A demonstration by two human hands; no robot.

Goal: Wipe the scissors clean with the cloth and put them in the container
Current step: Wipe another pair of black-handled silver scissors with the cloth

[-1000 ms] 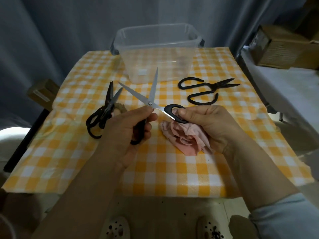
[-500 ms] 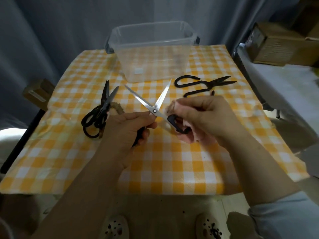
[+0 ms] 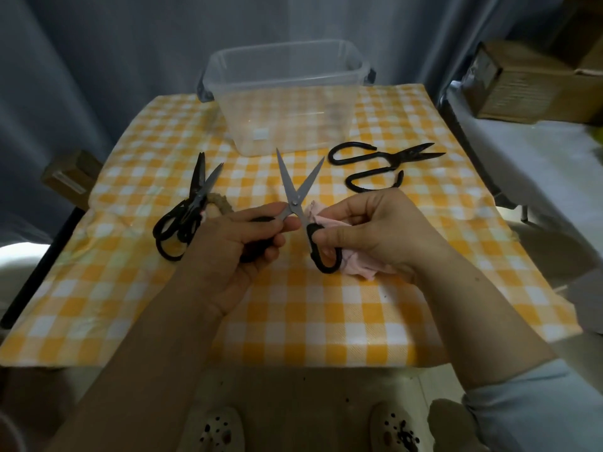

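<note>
Grey curtain (image 3: pixel 98 60) behind a checked yellow tablecloth (image 3: pixel 326 314); silver-bladed scissors (image 3: pixel 288 185) held up in both hands.
Head view: the scissors hang above the cloth-covered table near its middle, blades spread in a V pointing toward the clear container (image 3: pixel 284 122) at the far edge. The left hand (image 3: pixel 235 252) curls round one black handle, thumb and forefinger close to the pivot. The right hand (image 3: pixel 375 233) grips the bunched pink cloth (image 3: pixel 355 267) and pinches the other handle loop. Black scissors (image 3: pixel 186 216) lie at the left, dark iron shears (image 3: pixel 375 158) at the right.
</note>
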